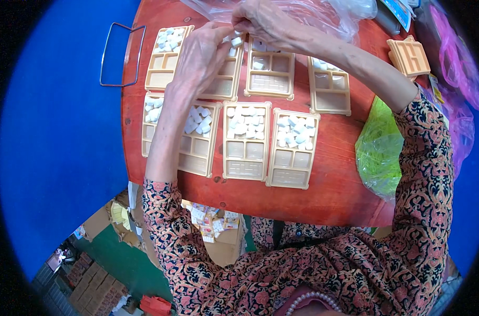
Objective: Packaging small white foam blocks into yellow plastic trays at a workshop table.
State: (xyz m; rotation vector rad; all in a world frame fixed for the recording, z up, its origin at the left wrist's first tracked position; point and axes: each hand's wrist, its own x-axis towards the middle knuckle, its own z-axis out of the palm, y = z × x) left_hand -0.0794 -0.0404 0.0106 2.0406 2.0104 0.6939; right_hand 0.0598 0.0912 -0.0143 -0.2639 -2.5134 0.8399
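Observation:
Several beige compartment trays (246, 169) lie in two rows on the red table, with small white rounded pieces (245, 124) heaped in the large compartment of each. Over the second tray of the far row (221, 87), both my hands come together. My left hand (201, 58) reaches across that tray with its fingers curled in at its far end. From the right, my right hand (263, 26) bends down to meet it, fingertips pinched close to the left ones. White pieces (236, 41) show just below the fingers. Whatever lies between the fingertips is too small or hidden to make out.
Clear plastic film (324, 21) lies along the table's far edge. A stack of empty beige trays (409, 57) stands at the far right, and a bag of bright green shreds (379, 145) at the right edge. A wire handle (103, 55) sticks out left. Below is an open carton (226, 247).

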